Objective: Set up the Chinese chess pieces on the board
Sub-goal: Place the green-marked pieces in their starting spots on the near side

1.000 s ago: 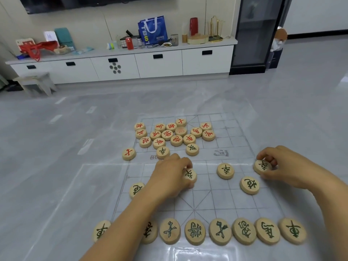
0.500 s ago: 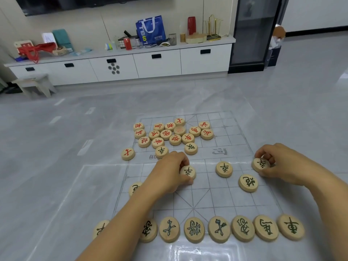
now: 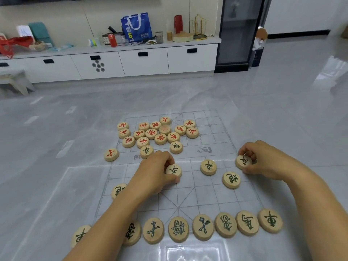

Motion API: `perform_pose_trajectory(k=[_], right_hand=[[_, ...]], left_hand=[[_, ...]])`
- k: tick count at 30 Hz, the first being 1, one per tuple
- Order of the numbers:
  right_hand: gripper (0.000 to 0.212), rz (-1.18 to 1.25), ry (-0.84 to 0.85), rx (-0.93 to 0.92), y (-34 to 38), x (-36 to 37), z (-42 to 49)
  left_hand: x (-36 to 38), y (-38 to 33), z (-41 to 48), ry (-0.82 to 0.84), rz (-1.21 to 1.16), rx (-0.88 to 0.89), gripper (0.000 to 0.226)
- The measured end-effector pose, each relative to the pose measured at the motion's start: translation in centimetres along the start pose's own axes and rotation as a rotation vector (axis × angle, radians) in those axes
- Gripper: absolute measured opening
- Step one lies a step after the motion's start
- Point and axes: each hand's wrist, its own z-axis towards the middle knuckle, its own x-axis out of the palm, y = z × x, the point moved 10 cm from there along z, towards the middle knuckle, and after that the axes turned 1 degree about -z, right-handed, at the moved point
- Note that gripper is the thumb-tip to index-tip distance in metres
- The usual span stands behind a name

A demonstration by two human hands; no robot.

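Head view, entries from left edge to right.

- Stray red piece: lies flat, alone, just outside the printed grid's left side.
- Left cannon piece: green lettering, partly hidden by the left forearm.
- Red cluster: red-lettered discs bunched on the far half of the board, many touching one another. Two green-lettered discs sit at its near edge.
- Left hand: fingers curled over, thumb underneath, pinching the centre soldier piece at mid-board, on the near side of the river strip.
- Near row: green-lettered discs lined up along the board's near edge, crossed by the left forearm.
- Free soldier piece: flat on the board between the two hands, touched by neither.
- Right cannon piece: flat, just nearer the camera than the free soldier.
- Right hand: fingers and thumb clasp the edge soldier piece at the board's right side.
- Hands: well apart, each holding its own disc.
- Background: white cabinet, blue bag on top.
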Motion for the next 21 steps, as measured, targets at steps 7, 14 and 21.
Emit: perform_pose_trajectory(k=[7,14,21], right_hand=[[0.028,-0.007,0.009,-0.017,0.10,0.04,-0.15],[0.029,-0.013,0.008,-0.039,0.23,0.00,-0.01],[0.044,-0.007,0.025,-0.014,-0.01,0.00,-0.07]], left_hand=[[0.12,0.14,0.09,0.010,0.013,-0.015,0.039],[0.14,0.13,0.16,0.021,0.001,-0.023,0.040],[-0.07,0.23,0.27,0.034,0.009,-0.022,0.047]])
